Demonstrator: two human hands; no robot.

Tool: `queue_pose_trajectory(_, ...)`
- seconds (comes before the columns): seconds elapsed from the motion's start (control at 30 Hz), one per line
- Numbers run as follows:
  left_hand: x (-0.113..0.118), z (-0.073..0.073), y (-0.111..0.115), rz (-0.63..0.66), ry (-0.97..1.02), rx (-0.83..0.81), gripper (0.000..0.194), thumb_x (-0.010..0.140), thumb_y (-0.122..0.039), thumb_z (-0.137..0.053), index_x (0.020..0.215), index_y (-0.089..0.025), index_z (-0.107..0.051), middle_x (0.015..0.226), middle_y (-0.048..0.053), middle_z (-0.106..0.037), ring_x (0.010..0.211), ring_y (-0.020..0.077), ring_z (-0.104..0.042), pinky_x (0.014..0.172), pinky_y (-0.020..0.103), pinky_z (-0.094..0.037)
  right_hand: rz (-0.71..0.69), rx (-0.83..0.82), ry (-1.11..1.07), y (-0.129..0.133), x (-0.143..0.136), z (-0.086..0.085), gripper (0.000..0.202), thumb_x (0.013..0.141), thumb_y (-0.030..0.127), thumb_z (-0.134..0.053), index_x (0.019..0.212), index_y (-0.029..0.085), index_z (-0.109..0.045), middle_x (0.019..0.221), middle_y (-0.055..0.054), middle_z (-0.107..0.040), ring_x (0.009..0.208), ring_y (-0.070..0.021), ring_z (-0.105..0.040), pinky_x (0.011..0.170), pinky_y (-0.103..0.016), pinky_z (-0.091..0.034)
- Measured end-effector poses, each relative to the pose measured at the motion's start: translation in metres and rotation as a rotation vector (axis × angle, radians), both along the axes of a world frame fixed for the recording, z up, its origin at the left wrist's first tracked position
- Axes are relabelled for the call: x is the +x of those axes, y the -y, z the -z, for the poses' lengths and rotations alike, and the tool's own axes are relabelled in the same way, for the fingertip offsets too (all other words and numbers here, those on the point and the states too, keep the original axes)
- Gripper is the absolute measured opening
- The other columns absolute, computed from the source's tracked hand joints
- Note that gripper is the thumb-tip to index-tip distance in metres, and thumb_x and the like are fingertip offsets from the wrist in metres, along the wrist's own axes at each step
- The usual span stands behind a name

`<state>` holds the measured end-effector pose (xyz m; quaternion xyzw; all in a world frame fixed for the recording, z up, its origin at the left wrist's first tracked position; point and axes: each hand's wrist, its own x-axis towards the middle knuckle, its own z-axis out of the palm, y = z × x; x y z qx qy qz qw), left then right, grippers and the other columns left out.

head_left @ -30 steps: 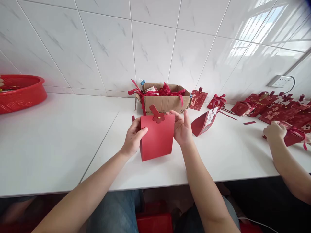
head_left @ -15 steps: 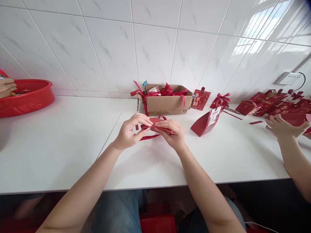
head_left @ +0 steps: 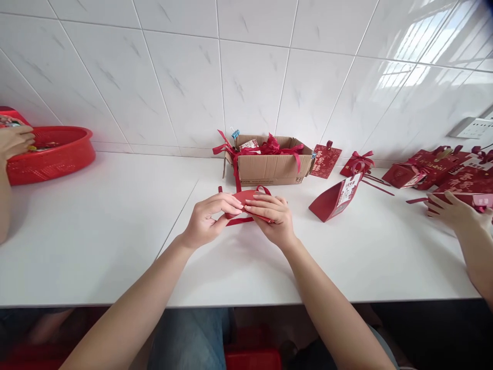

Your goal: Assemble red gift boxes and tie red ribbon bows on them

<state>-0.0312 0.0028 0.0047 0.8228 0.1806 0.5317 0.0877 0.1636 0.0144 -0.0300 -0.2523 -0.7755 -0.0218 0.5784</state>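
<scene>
Both of my hands pinch a red gift box [head_left: 248,196] just above the white table, near the middle of the view. My left hand [head_left: 210,218] grips its left end between thumb and fingers. On the right end, my right hand [head_left: 271,216] lies with its fingers over the top and the thumb below. A red ribbon [head_left: 241,221] trails from the box on the near side, and a ribbon loop stands up behind it. My fingers hide much of the box's front. Right of my hands, a wedge-shaped red gift box [head_left: 327,203] with a white label stands on the table.
Behind my hands a cardboard box [head_left: 269,169] holds red ribbons. A red tag [head_left: 325,160] leans on the wall beside it. Several finished red boxes [head_left: 435,167] crowd the right, where a co-worker's hand [head_left: 454,210] reaches. Another person's hand is over a red basket [head_left: 54,164] at left.
The view has shifted slightly left. My fingers have moved a little on the box, my right fingers now lying flatter over it. The co-worker's hand at right has lowered onto a red box.
</scene>
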Motion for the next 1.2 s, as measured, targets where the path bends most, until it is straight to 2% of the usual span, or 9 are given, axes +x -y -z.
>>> queue_pose_trajectory(0.13, -0.003, 0.005, -0.001, 0.020, 0.017, -0.070, 0.018, 0.075, -0.004, -0.062, 0.082, -0.020, -0.067, 0.084, 0.005, -0.071, 0.085, 0.0191, -0.069, 0.089, 0.042, -0.055, 0.095, 0.038, 0.072, -0.001, 0.001, 0.004, 0.019, 0.086, 0.018, -0.063, 0.091, 0.033, -0.073, 0.096, 0.005, -0.075, 0.095, -0.0160, -0.068, 0.080, -0.034, -0.042)
queue_pose_trajectory(0.27, -0.008, 0.004, -0.002, 0.087, -0.021, -0.212, 0.014, 0.077, -0.015, -0.055, 0.078, -0.020, -0.067, 0.086, 0.007, -0.069, 0.091, 0.0227, -0.066, 0.087, 0.043, -0.053, 0.159, 0.116, 0.110, -0.003, 0.000, 0.010, 0.023, 0.085, 0.015, -0.064, 0.089, 0.035, -0.074, 0.096, 0.008, -0.075, 0.092, -0.0142, -0.066, 0.080, -0.033, -0.039)
queue_pose_trajectory(0.4, -0.004, 0.004, 0.001, -0.159, -0.004, -0.325, 0.019, 0.083, -0.020, -0.051, 0.076, -0.019, -0.069, 0.092, 0.008, -0.068, 0.092, 0.0214, -0.065, 0.079, 0.035, -0.054, 0.209, 0.196, 0.114, -0.005, -0.003, 0.015, 0.021, 0.083, 0.015, -0.068, 0.086, 0.036, -0.074, 0.094, 0.009, -0.075, 0.093, -0.0150, -0.065, 0.080, -0.034, -0.036)
queue_pose_trajectory(0.47, 0.001, 0.005, 0.002, -0.282, -0.041, -0.307, 0.014, 0.081, -0.020, -0.056, 0.083, -0.018, -0.070, 0.095, 0.007, -0.068, 0.090, 0.0201, -0.065, 0.073, 0.031, -0.055, 0.214, 0.214, 0.122, -0.005, -0.004, 0.016, 0.021, 0.082, 0.015, -0.068, 0.086, 0.035, -0.074, 0.093, 0.009, -0.075, 0.095, -0.0159, -0.064, 0.081, -0.034, -0.035)
queue_pose_trajectory(0.53, 0.004, 0.008, 0.004, -0.330, -0.097, -0.248, 0.014, 0.080, -0.018, -0.058, 0.085, -0.019, -0.071, 0.098, 0.007, -0.068, 0.091, 0.0185, -0.065, 0.077, 0.030, -0.054, 0.216, 0.213, 0.130, -0.005, -0.004, 0.017, 0.021, 0.082, 0.014, -0.068, 0.087, 0.034, -0.074, 0.094, 0.009, -0.075, 0.096, -0.0162, -0.064, 0.082, -0.034, -0.034)
queue_pose_trajectory(0.63, 0.006, 0.012, 0.003, -0.331, -0.148, -0.167, 0.015, 0.081, -0.016, -0.057, 0.087, -0.018, -0.070, 0.100, 0.006, -0.067, 0.090, 0.0164, -0.065, 0.082, 0.030, -0.053, 0.214, 0.191, 0.139, -0.005, -0.003, 0.017, 0.022, 0.084, 0.014, -0.066, 0.087, 0.034, -0.073, 0.092, 0.009, -0.076, 0.095, -0.0156, -0.064, 0.082, -0.034, -0.034)
queue_pose_trajectory(0.8, 0.006, 0.016, 0.001, -0.323, -0.170, -0.113, 0.015, 0.082, -0.014, -0.056, 0.089, -0.018, -0.069, 0.097, 0.006, -0.066, 0.087, 0.0160, -0.064, 0.078, 0.029, -0.054, 0.244, 0.132, 0.172, -0.005, -0.003, 0.016, 0.022, 0.087, 0.013, -0.061, 0.086, 0.033, -0.071, 0.086, 0.008, -0.076, 0.091, -0.0149, -0.066, 0.081, -0.035, -0.031)
queue_pose_trajectory(0.97, 0.007, 0.015, 0.002, -0.319, -0.168, -0.132, 0.015, 0.082, -0.013, -0.055, 0.086, -0.018, -0.069, 0.095, 0.006, -0.066, 0.084, 0.0157, -0.064, 0.075, 0.029, -0.054, 0.222, 0.120, 0.134, -0.004, -0.005, 0.015, 0.017, 0.084, 0.008, -0.061, 0.078, 0.024, -0.064, 0.074, 0.007, -0.074, 0.085, -0.0140, -0.068, 0.078, -0.034, -0.030)
queue_pose_trajectory(1.2, 0.011, 0.015, 0.003, -0.334, -0.138, -0.190, 0.014, 0.083, -0.015, -0.054, 0.078, -0.016, -0.067, 0.088, 0.005, -0.065, 0.082, 0.0160, -0.064, 0.071, 0.028, -0.053, 0.240, 0.053, 0.174, -0.002, -0.008, 0.016, 0.015, 0.085, 0.010, -0.060, 0.079, 0.024, -0.062, 0.080, 0.006, -0.075, 0.084, -0.0140, -0.065, 0.079, -0.035, -0.029)
